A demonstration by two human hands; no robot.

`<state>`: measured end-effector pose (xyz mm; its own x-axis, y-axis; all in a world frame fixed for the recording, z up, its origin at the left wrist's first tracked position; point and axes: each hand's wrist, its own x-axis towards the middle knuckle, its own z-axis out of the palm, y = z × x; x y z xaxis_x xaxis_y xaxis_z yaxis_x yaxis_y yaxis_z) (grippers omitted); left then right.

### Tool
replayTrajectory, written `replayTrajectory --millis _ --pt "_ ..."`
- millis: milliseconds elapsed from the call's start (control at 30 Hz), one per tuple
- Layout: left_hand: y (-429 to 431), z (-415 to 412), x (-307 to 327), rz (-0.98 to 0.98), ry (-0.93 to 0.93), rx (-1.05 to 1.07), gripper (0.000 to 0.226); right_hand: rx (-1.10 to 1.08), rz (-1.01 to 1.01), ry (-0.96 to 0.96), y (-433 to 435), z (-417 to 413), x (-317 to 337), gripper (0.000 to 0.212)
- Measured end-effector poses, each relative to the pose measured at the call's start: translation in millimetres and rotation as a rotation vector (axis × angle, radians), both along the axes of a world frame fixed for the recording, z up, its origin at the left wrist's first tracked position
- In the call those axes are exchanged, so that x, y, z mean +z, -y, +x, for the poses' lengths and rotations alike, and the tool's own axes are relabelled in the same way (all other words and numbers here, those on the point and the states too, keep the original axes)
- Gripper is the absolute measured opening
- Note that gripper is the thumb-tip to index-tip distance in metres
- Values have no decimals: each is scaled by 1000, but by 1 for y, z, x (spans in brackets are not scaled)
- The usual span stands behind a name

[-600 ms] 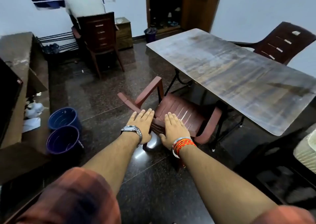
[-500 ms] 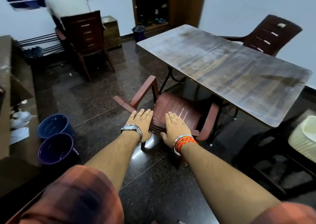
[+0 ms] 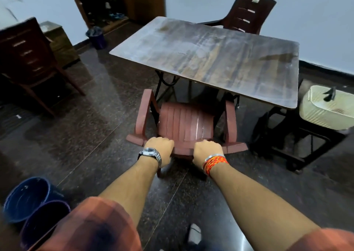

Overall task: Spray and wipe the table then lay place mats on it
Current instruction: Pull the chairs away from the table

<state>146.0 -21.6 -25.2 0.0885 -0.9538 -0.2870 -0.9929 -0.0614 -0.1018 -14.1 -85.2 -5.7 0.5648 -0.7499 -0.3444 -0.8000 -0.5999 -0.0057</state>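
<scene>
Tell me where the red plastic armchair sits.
The red plastic armchair stands mid-frame in the head view, tucked at the near edge of the table, its backrest gripped by the left hand and right hand.

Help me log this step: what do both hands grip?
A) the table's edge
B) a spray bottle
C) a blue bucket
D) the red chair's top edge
D: the left hand and right hand both curl over the top edge of the red chair.
</scene>
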Motion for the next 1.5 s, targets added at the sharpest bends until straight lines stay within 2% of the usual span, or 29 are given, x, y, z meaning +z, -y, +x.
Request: replayTrajectory --millis 200,400,767,1100,1500 --pt "23 35 2 70 19 -147 19 15 8 -10 10 22 -5 29" --pt "40 101 -6 88 19 -160 28 27 25 58 15 77 -9 30" --pt "109 184 -10 5 9 -281 25 -96 -3 48 67 156 -8 29" --pt "167 227 3 5 15 -385 20 -189 -63 -26 114 204 -6 34" --pt "182 247 2 1 23 -431 17 -172 -63 -12 130 221 -14 32"
